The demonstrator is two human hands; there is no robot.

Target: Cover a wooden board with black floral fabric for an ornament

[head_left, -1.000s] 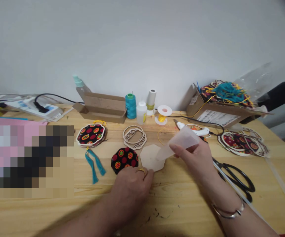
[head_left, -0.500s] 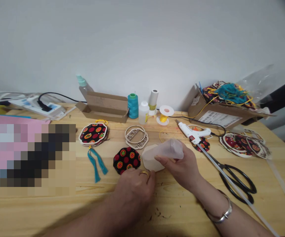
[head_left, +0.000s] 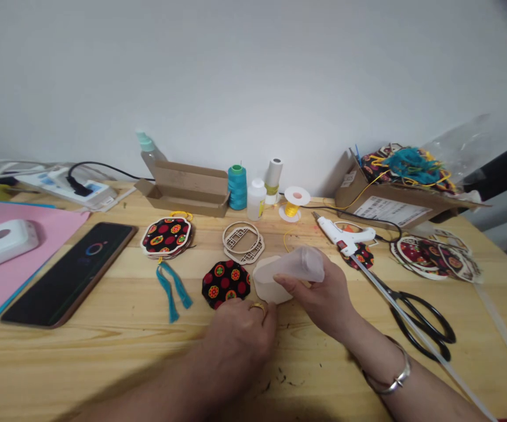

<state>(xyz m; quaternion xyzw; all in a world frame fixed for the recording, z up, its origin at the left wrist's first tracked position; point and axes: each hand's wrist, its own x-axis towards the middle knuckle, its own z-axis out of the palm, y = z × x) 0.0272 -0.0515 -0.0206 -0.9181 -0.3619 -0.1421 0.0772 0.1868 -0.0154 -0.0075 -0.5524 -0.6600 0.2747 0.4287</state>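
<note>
Held cloudy bottle [head_left: 295, 266] in right hand [head_left: 323, 299], gripped btwn thumb and fingers, tipped over w/ narrow end toward left, above pale card [head_left: 273, 294] mid-table [head_left: 147, 381]. Couldn't tell contact of bottle w/ card. Rested left hand [head_left: 242, 331] back-up at near edge of same card, also against near edge of black flowered cloth pc. [head_left: 225, 284]. Couldn't tell pinch from plain press there, b/c of fingers curled out of sight. Wore gold ring [head_left: 257, 306] on left hand, silver bangle [head_left: 394, 384] on right wrist. Had cloth pc. just left of card, wooden frames [head_left: 251, 255] overlapping just beyond, on far side. Saw glue gun [head_left: 347, 237] farther right, next to 2nd flowered pc. [head_left: 363, 258], w/ black-handled scissors [head_left: 449, 339] nearer, alongside long white strip [head_left: 464, 385]. Noted flowered stack [head_left: 167, 237] w/ teal tassel [head_left: 183, 293] to left, then phone [head_left: 68, 275] and pink sheet [head_left: 62, 228] at far left. Spotted along far side, left to right: open carton [head_left: 183, 193], teal thread cone [head_left: 237, 187], small capped bottle [head_left: 256, 199], white roll [head_left: 274, 174], yellow spool [head_left: 296, 196], labelled box [head_left: 389, 208] heaped w/ pcs. and thread.
</note>
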